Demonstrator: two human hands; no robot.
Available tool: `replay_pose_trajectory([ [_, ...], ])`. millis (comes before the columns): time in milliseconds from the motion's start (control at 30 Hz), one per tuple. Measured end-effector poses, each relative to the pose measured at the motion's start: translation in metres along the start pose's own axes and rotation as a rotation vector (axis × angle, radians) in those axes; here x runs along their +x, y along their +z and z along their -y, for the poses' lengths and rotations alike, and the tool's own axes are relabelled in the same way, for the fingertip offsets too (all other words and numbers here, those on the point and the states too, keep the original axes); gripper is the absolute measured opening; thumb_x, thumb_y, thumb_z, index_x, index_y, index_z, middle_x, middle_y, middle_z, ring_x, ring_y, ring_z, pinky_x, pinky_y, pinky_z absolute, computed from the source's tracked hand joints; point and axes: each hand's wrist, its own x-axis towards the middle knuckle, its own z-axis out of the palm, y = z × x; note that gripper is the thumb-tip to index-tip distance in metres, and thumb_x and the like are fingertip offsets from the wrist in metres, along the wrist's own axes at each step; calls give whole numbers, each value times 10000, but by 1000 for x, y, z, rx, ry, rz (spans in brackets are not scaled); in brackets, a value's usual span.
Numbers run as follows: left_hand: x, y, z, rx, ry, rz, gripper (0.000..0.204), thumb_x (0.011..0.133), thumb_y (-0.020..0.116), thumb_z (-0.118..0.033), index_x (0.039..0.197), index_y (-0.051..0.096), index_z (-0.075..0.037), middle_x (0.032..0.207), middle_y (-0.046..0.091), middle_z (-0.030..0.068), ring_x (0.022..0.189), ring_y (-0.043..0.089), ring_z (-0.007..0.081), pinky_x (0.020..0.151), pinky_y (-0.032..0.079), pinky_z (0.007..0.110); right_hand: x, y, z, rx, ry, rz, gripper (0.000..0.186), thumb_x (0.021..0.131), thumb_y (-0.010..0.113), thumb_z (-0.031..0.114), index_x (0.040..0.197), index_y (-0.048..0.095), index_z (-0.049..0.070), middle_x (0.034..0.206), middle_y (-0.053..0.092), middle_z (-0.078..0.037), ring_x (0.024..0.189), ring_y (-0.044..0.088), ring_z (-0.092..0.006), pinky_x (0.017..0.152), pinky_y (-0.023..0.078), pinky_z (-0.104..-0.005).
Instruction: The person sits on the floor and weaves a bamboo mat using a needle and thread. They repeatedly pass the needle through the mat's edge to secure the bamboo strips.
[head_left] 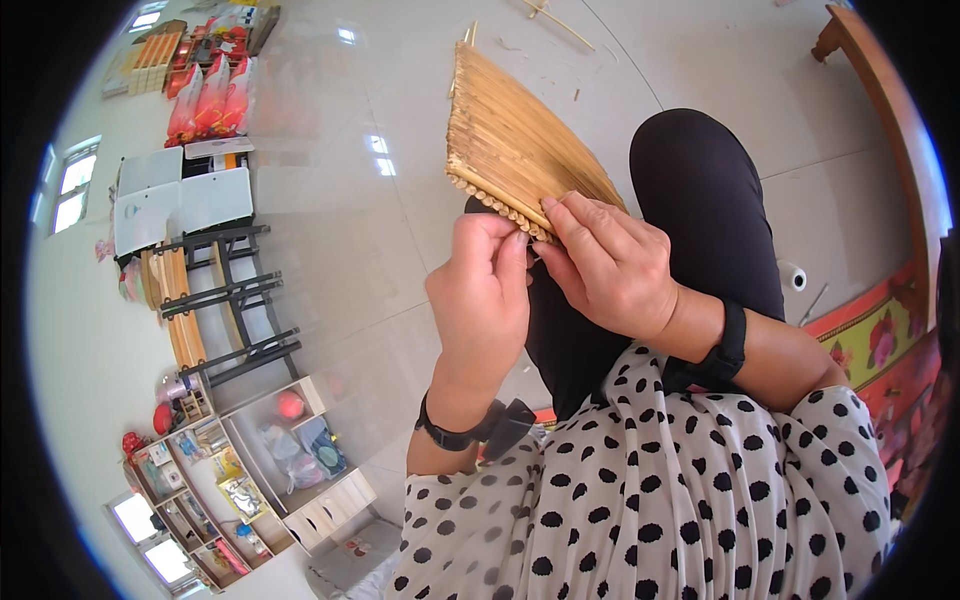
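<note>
A tan mat of stalks (510,120) joined side by side rises above my lap, tilted, with a row of cut round stalk ends along its lower edge. My right hand (615,265) grips this mat near its lower corner, fingers lying over the upper face and thumb beneath. Against the stalk ends, my left hand (485,280) is closed, thumb and forefinger pinched together. Whatever is between those fingertips is too small to make out. Both wrists wear dark bands.
Loose stalks (560,25) and small scraps lie on the tiled floor (400,240) ahead. A white roll (792,276) sits right of my knee, near a wooden furniture leg (890,120). Leftward are folded black-framed furniture (230,290), a shelf unit (190,500) and red bags (210,100).
</note>
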Motion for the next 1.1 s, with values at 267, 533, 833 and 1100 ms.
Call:
replay_pose_trajectory([
  [267, -3, 3, 5, 99, 118, -62, 57, 957, 607, 10, 970, 569, -30, 708, 645, 105, 594, 650, 225, 562, 505, 324, 2, 1, 1, -23, -27, -26, 409, 794, 794, 125, 1118, 674, -93, 1015, 688, -194, 746, 706, -276, 618, 587, -324],
  [533, -4, 14, 6, -36, 75, -95, 66, 950, 606, 26, 946, 558, -19, 695, 645, 107, 564, 633, 206, 549, 503, 322, 1, 0, -1, 10, -57, -34, 424, 782, 798, 114, 1119, 669, -109, 1010, 684, -202, 771, 719, -285, 620, 595, -333],
  [833, -2, 20, -8, -8, 67, -157, 210, 927, 560, 55, 1070, 423, -17, 707, 617, 117, 617, 643, 255, 607, 510, 358, -2, -1, 3, 14, -38, -5, 450, 755, 790, 82, 1137, 657, -117, 1040, 674, -202, 794, 720, -282, 634, 597, -332],
  [1100, -7, 18, -19, 99, 150, -119, 351, 873, 531, 77, 1196, 442, -30, 785, 632, 151, 658, 644, 361, 629, 520, 428, -1, -4, 9, -45, -1, 32, 423, 794, 767, 94, 1160, 657, -88, 1072, 689, -198, 826, 719, -282, 662, 598, -349],
])
